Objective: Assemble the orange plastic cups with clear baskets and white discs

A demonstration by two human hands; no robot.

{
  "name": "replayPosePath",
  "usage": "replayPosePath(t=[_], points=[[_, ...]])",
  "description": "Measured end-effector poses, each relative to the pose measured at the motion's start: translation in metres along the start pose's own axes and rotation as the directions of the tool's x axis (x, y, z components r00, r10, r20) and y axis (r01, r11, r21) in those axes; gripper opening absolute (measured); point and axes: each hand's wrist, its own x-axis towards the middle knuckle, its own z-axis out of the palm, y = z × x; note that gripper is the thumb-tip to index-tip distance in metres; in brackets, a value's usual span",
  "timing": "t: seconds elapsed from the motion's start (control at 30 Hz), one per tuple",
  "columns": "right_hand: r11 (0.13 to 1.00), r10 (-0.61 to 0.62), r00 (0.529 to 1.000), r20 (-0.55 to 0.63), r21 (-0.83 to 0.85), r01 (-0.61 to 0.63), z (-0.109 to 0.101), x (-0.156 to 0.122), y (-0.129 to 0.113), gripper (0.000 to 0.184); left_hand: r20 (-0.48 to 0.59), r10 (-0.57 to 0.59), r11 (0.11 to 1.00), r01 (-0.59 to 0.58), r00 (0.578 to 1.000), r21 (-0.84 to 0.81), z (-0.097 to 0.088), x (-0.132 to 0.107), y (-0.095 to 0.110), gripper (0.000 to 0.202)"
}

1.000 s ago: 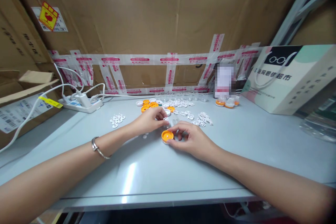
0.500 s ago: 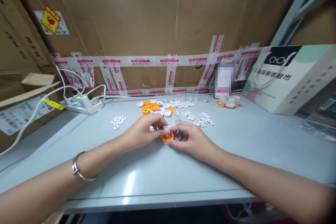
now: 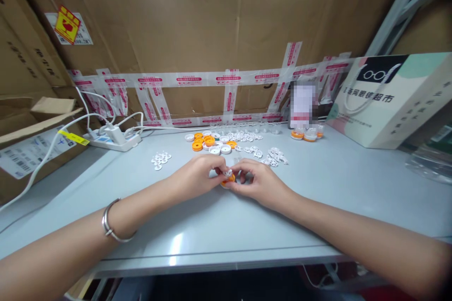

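Both hands meet at the middle of the grey table (image 3: 197, 225). My left hand (image 3: 199, 176) pinches a small white plastic insert (image 3: 228, 172) over an orange cap (image 3: 229, 179). My right hand (image 3: 259, 182) is closed around that orange cap, which rests on the table. Most of the cap is hidden by the fingers. A metal bracelet (image 3: 113, 225) circles my left wrist.
Behind the hands lie several orange and white caps (image 3: 212, 143) and scattered white inserts (image 3: 273, 157), with a small pile (image 3: 159, 160) to the left. A power strip (image 3: 111, 140) with cables sits back left. Cardboard boxes wall the back; a printed box (image 3: 384, 99) stands right.
My left hand came back from the pile with a white insert and lowered it onto the orange cap. My right hand kept hold of the cap.
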Motion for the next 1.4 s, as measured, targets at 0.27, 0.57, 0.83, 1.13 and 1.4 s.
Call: replayPosePath(t=[0.27, 0.57, 0.83, 1.13, 1.4], points=[[0.999, 0.041, 0.999, 0.005, 0.022, -0.041, 0.001, 0.001, 0.0, 0.019, 0.01, -0.018, 1.0, 0.018, 1.0, -0.019, -0.003, 0.0, 0.003, 0.007], [0.997, 0.065, 0.998, -0.013, 0.035, -0.065, 0.002, 0.001, -0.001, 0.023, -0.034, 0.06, 0.998, -0.059, 0.998, 0.015, -0.027, 0.013, -0.022, 0.023], [0.997, 0.073, 0.997, -0.005, -0.021, -0.074, 0.001, 0.001, 0.0, 0.02, 0.337, 0.392, 0.793, -0.5, 0.856, 0.348, -0.001, 0.051, -0.029, 0.029], [0.998, 0.056, 0.998, 0.008, 0.025, -0.056, 0.001, 0.0, -0.001, 0.018, 0.172, 0.145, 0.974, -0.171, 0.974, 0.146, -0.031, 0.028, -0.021, 0.033], [0.994, 0.083, 0.995, 0.048, 0.067, -0.086, 0.002, -0.002, -0.002, 0.018, 0.194, 0.022, 0.994, -0.043, 0.981, 0.103, -0.047, 0.0, 0.006, 0.037]])
